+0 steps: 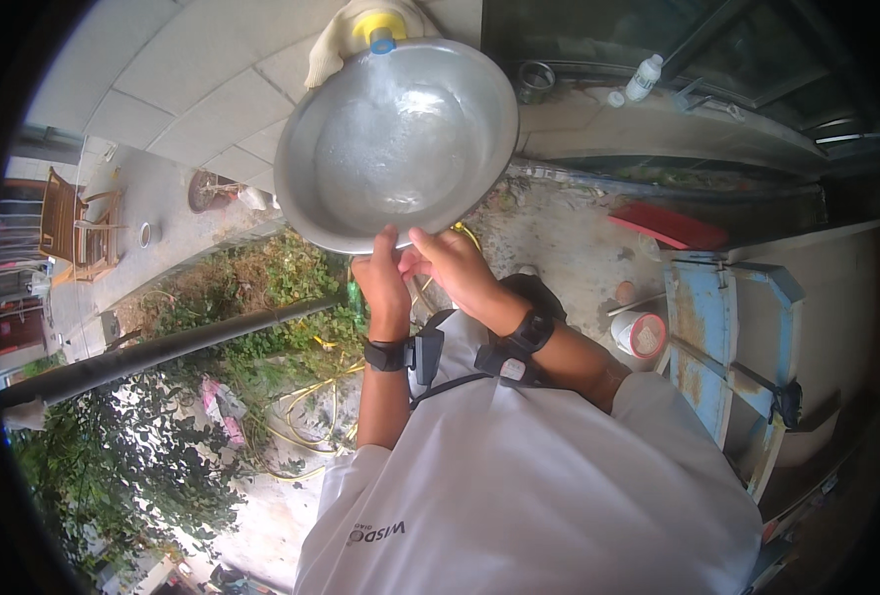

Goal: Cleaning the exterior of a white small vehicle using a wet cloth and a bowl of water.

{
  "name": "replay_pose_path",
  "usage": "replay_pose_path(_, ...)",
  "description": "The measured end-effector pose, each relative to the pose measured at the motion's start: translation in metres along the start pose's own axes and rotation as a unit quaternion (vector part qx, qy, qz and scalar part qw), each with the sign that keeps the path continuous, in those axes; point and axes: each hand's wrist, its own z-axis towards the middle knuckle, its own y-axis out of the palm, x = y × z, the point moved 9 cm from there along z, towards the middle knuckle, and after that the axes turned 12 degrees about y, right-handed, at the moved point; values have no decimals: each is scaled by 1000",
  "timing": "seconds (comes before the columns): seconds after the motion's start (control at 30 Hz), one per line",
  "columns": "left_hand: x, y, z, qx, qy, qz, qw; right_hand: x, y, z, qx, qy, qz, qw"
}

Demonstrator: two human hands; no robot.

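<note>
White fabric shirt (549,476): nearest the camera; dark printed lettering (376,534), one large line and one small, stands upside down on its left side.
Silver-grey round metal basin (303,164): straight out from the body, beneath the spout, with clear rippling water (385,149) inside.
Yellow-and-blue spout (381,40): above the basin's far rim, its stream falling inside; cream cloth (327,48) lies around it.
Left hand (384,283): pinching the near rim, thumb uppermost, other fingers partly hidden.
Right hand (457,270): just beside the left, thumb against the same rim, fingers curled below.
Black strapped wrist devices (388,354): one on each wrist; any marking is too small to read.
White plastic bottle (644,78): on the pale ledge (598,117), right of the basin; its print is illegible.
Thin yellow hose (286,433): looped on the ground, left of the shirt.
Rusted blue metal frame (702,337): right, near a round white bucket (625,335).
</note>
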Motion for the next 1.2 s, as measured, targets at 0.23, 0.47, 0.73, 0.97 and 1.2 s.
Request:
replay_pose_path(0.23, -11, 13, -11, 5, 13, 42, 999, 0, -27, -2, 38, 65, -41, 996)
replay_pose_path(0.47, -24, 20, -16, 21, -21, 26, 999, -5, -39, -6, 92, 88, -136, 982)
replay_pose_path(0.73, -36, 42, -33, -76, -78, 50, 993, 6, -46, -10, 64, 98, -162, 980)
replay_pose_path(0.97, -2, 57, -24, -202, 235, 432, 847, -126, -219, -186, 417, -286, -310, 805)
replay_pose_path(1.2, 13, 60, -29, -140, 256, 471, 833, -192, -307, -601, 918, -75, -389, -24)
